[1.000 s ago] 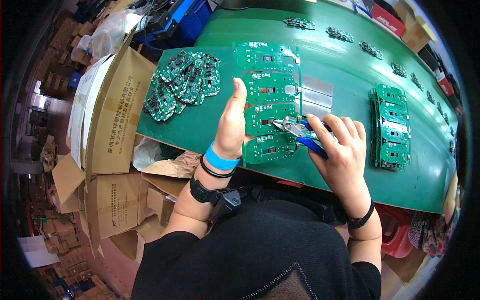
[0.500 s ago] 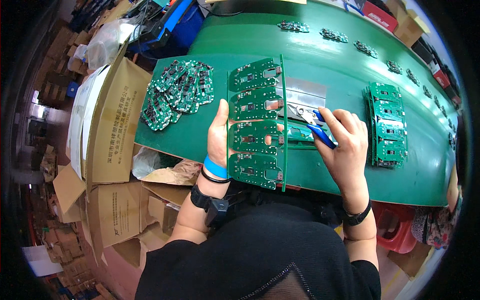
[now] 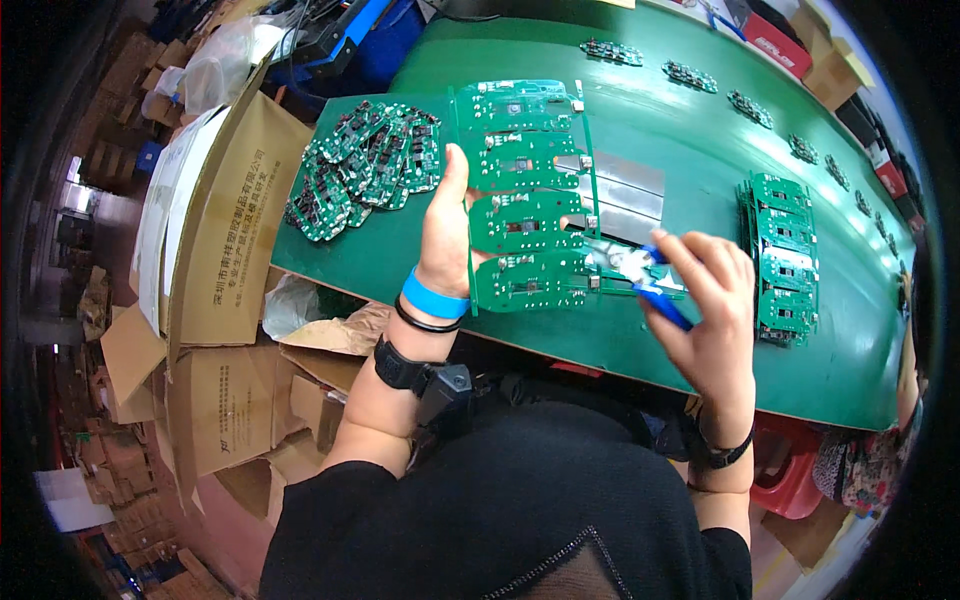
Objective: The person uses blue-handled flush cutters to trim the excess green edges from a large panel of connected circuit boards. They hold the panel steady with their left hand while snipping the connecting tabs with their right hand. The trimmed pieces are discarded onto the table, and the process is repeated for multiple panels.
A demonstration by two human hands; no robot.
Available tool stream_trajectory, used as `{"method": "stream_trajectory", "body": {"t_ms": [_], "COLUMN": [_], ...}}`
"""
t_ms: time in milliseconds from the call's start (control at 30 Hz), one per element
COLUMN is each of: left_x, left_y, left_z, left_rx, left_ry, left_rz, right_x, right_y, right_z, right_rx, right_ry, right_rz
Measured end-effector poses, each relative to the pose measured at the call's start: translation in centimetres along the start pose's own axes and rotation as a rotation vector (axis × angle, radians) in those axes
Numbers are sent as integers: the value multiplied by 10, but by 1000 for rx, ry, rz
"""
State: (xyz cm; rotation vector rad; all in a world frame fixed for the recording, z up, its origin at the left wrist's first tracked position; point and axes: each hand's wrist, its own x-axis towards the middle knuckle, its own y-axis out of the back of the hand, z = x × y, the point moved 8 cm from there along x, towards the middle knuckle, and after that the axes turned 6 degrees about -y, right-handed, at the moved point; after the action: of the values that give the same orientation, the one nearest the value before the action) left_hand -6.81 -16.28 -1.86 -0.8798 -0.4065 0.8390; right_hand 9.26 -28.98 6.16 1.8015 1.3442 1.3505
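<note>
A green panel of several joined circuit boards [image 3: 522,166] is held up over the table by my left hand [image 3: 447,235]. The thumb lies along its left edge, and the other fingers are mostly hidden behind it. My right hand [image 3: 712,305] grips a pair of side cutters by their blue handles [image 3: 664,308]. The silvery jaws are blurred and sit at the panel's lower right edge, by the lowest board. Whether they are closed on its edge strip I cannot tell.
Loose circuit boards [image 3: 365,165] lie heaped to the left. Stacked panels [image 3: 785,260] stand at the right. A grey metal plate [image 3: 625,195] lies behind the cutters. Small boards [image 3: 690,76] line the far side of the green table [image 3: 500,50]. An open cardboard box [image 3: 235,220] stands left.
The panel has risen in view and its tilt has changed, with its lower end pulled up. The cutters have shifted from beside the middle boards to the lowest board's right edge.
</note>
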Motion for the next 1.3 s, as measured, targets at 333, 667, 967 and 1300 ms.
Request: {"method": "stream_trajectory", "body": {"t_ms": [333,667,967,1300], "left_x": [7,7,7,0], "left_y": [-14,-12,-9,3], "left_z": [6,7,7,6], "left_rx": [127,235,160,1], "left_ry": [-86,-99,-66,-21], "left_rz": [88,116,139,63], "right_x": [-3,-3,-3,-4], "right_y": [-24,-25,-24,-5], "right_z": [-28,-31,-32,-10], "right_rx": [-99,-160,-202,-43], "right_ry": [64,83,140,24], "right_rz": [-134,-156,-75,100]}}
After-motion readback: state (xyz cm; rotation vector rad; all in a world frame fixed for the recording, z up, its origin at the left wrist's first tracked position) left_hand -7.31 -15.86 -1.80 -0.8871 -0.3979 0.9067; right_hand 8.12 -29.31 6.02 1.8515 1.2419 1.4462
